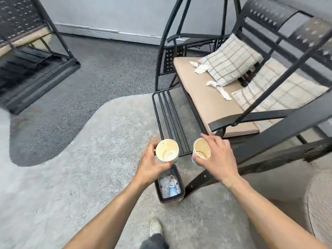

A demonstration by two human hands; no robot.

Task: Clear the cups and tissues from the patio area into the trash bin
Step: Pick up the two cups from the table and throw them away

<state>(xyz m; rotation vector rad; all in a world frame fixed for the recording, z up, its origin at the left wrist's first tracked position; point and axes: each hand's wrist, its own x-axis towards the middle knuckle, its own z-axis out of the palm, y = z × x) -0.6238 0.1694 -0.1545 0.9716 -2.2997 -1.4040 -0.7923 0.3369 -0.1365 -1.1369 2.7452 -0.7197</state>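
My left hand (151, 166) grips a stained paper cup (167, 150) by its side, its mouth facing me. A second stained paper cup (201, 149) sits in my right hand (218, 157), fingers over its rim. Both cups hover just above and beyond a small dark trash bin (181, 184) on the floor, which holds crumpled tissues and a blue cup. On the swing seat's beige cushion (206, 99) lie crumpled white tissues: two near the far pillow (198, 67) and a long one (220, 89) nearer the middle.
A black metal swing bench (269, 119) with two checked pillows (231, 60) stands to the right, its footrest (170, 119) just beyond the bin. Another black bench (30, 69) is far left. Light rug underfoot; my shoe (156, 227) is behind the bin.
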